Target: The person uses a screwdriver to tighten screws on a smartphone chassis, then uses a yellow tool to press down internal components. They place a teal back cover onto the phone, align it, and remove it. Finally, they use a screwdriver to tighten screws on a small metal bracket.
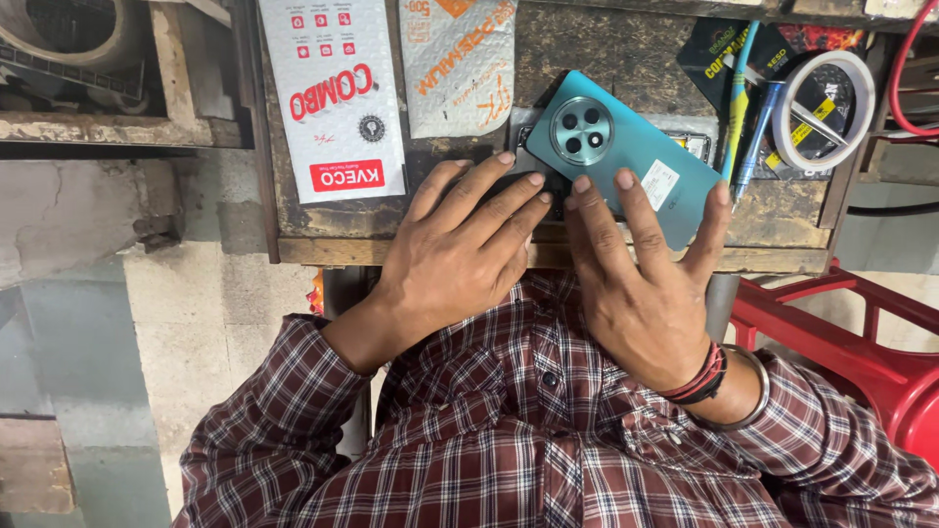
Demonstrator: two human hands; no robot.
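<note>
1. At far left on the wooden table (411,252) lies a white packet with red print (337,98). Just to its right is a pale padded pouch (458,59). Neither hand touches them.
2. My left hand (455,259) lies palm down, fingers close together and stretched out flat. Its tips rest on a dark piece (533,181) at the phone's near left corner. It pinches nothing that I can see.
3. The teal phone (626,147) lies back up at the table's middle, just beyond both hands. Its long axis runs aslant, with the camera ring at the far left end and the other end nearer and to the right.
4. My right hand (641,284) is the nearer one. Its fingers (626,200) are spread across the phone's near long edge, and the outermost finger reaches the right end. I cannot tell whether any finger hooks beneath.
5. Further right stand blue pens (748,127) and a tape roll (824,98). A red stool (861,342) sits near right.
</note>
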